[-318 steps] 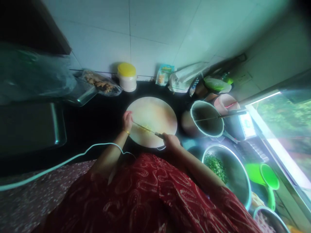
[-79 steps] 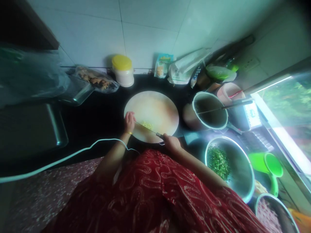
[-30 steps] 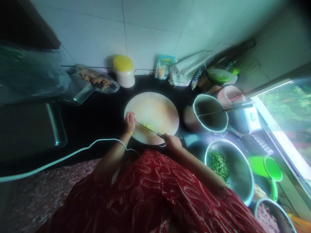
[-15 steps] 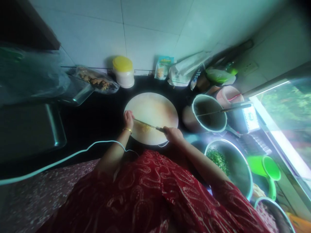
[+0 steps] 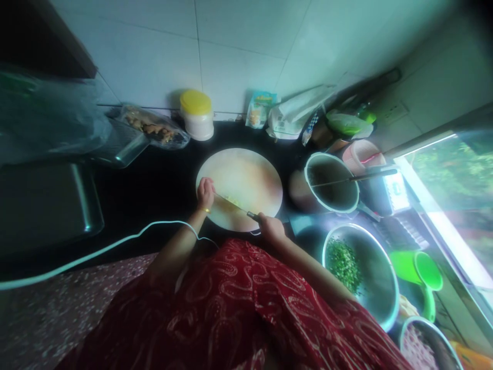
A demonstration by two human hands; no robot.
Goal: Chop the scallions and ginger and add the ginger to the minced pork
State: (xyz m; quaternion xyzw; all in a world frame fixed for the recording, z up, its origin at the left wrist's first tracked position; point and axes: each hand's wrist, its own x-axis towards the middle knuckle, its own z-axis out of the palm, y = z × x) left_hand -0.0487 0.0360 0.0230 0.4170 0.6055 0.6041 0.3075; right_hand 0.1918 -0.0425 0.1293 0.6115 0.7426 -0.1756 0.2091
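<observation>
A round pale chopping board [image 5: 250,172] lies on the dark counter. My right hand [image 5: 270,227] grips the handle of a knife [image 5: 234,205] at the board's near edge. The blade runs left across the board over a small heap of minced yellow bits [image 5: 232,200]. My left hand [image 5: 205,192], with a gold bangle at the wrist, presses down on the blade's far end at the board's left edge.
A steel bowl [image 5: 370,257] with chopped greens stands to the right. A pot [image 5: 332,181] with a ladle across it sits behind it. A yellow-lidded jar [image 5: 197,114], packets [image 5: 285,115] and a bag of ginger [image 5: 154,132] line the wall. A green jug [image 5: 421,275] is far right.
The knife rocked up and back down over the yellow bits. Both hands stay on it at the same spot on the board.
</observation>
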